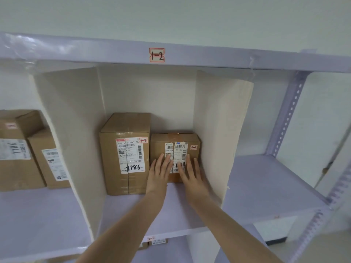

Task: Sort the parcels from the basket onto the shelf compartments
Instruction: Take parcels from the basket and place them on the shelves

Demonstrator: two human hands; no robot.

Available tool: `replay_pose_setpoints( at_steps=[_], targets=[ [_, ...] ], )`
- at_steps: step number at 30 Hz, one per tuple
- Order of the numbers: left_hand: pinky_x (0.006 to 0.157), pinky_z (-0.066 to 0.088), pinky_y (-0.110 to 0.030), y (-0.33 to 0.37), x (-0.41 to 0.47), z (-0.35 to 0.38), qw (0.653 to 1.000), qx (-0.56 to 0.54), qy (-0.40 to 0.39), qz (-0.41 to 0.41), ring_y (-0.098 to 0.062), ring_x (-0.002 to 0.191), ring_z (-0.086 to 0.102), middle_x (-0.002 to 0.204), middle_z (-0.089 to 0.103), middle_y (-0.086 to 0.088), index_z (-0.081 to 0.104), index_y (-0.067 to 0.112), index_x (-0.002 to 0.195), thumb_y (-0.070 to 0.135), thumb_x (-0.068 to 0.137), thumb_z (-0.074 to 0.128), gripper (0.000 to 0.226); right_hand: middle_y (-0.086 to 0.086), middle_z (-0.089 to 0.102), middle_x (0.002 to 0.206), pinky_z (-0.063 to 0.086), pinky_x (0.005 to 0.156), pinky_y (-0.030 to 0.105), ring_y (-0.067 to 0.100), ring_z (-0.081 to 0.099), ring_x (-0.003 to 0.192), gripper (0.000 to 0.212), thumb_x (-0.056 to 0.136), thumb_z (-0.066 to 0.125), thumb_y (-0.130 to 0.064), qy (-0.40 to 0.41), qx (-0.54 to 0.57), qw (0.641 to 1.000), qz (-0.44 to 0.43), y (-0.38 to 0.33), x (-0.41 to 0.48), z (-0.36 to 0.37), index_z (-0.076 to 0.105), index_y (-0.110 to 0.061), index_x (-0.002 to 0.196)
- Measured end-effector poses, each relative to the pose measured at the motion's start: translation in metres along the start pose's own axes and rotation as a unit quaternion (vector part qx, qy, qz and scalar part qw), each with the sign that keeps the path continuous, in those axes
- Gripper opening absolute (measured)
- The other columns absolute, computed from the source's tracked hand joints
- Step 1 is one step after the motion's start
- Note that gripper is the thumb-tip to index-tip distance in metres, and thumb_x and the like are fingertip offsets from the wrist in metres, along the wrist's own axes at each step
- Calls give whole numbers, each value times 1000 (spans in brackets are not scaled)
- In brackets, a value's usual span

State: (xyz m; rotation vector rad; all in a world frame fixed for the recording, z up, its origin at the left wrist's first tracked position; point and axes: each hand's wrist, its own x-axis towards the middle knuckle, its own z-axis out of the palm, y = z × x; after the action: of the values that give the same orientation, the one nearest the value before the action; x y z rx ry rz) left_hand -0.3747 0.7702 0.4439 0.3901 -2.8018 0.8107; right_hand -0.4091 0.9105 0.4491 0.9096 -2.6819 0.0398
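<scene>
A small brown parcel (175, 141) with white labels and a red "1-2" tag stands at the back right of the middle shelf compartment. My left hand (160, 171) and my right hand (190, 172) press flat on its front face, fingers straight. A taller brown parcel (125, 152) marked "7786" and "1-2" stands directly to its left, touching it. The compartment carries a "1-2" tag (156, 55) on the beam above. The basket is out of view.
Cardboard dividers (220, 130) wall the compartment on both sides. Two more brown parcels (24, 150) stand in the left compartment. The right compartment (269, 183) holds nothing. A perforated metal upright (288, 112) frames the shelf. Another parcel shows on the level below (158, 242).
</scene>
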Motion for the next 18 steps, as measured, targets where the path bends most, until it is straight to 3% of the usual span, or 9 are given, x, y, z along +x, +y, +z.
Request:
replay_pose_setpoints(
  at_steps=[4, 6, 8, 10, 18],
  targets=[
    [117, -9, -51, -5, 23, -17, 997, 61, -43, -2, -39, 145, -23, 157, -31, -15, -32, 4, 142, 57, 99, 32, 93, 16, 59, 136, 57, 88, 44, 37, 64, 115, 117, 28, 94, -20, -29, 26, 999, 15, 9, 29, 18, 43, -17, 133],
    [117, -9, -50, -7, 34, -18, 994, 91, -52, 8, -38, 146, -21, 157, -29, -14, -27, 7, 147, 65, 95, 31, 97, 16, 45, 147, 53, 95, 44, 38, 58, 123, 114, 36, 95, -21, -28, 23, 999, 17, 7, 38, 4, 47, -13, 139],
    [118, -9, -49, -8, 42, -15, 993, 103, -58, 16, -37, 146, -22, 157, -30, -12, -26, 9, 148, 73, 90, 31, 104, 11, -2, 161, 25, 119, 44, 37, 20, 148, 93, 80, 74, -22, -54, 13, 998, 9, 10, 43, -4, 21, -14, 156],
    [118, -9, -49, -7, 43, -10, 991, 112, -64, 19, -37, 145, -23, 157, -30, -11, -27, 8, 147, 78, 86, 29, 108, 7, -26, 160, -1, 122, 39, 30, -10, 151, 75, 101, 43, -21, -104, -10, 994, 6, 14, 46, -4, -7, -22, 157],
    [119, -4, -48, -8, 42, -7, 988, 146, -46, 22, -37, 146, -20, 157, -29, -11, -24, 9, 149, 75, 89, 23, 101, 9, -23, 161, -6, 121, 39, 30, -12, 151, 65, 103, 33, -26, -97, 5, 995, 28, 11, 56, 9, -3, -23, 158]
  ],
)
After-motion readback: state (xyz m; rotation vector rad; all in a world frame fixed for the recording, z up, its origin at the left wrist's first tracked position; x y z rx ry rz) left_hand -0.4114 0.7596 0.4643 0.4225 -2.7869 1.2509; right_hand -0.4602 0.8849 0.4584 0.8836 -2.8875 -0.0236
